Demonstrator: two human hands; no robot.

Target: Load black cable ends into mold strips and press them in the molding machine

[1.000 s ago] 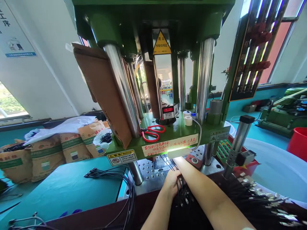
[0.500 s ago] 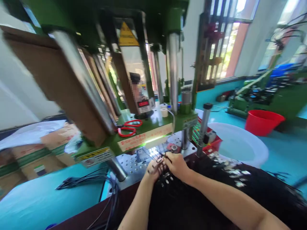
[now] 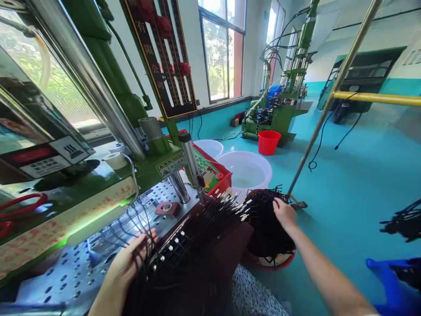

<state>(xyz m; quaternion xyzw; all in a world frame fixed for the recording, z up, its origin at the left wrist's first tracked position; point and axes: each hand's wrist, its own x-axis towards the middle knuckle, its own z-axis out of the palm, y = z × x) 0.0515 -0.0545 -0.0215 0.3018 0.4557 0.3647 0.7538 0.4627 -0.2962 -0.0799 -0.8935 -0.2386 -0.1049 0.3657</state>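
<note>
My left hand (image 3: pixel 130 259) is closed round a bunch of thin black cables (image 3: pixel 138 219) that run onto the perforated metal plate (image 3: pixel 66 267) of the green press machine (image 3: pixel 98 92). My right hand (image 3: pixel 284 213) reaches out to the right and rests on a heap of black cables (image 3: pixel 266 228) piled in a red-rimmed basin (image 3: pixel 279 262) on the floor; its fingers curl into the heap. More black cables with metal ends (image 3: pixel 210 215) lie across the dark bench edge between my hands.
Red-handled scissors (image 3: pixel 19 206) lie on the machine's green ledge at left. Two white basins (image 3: pixel 245 169) and a red bucket (image 3: pixel 269 141) stand on the teal floor. A slanted metal pole (image 3: pixel 329 96), another green machine (image 3: pixel 279 105) and a blue crate (image 3: pixel 394 281) are to the right.
The view has swung to the right. My right hand left the cables at the press plate and moved out to the heap in the basin. My left hand stays on the cable bunch.
</note>
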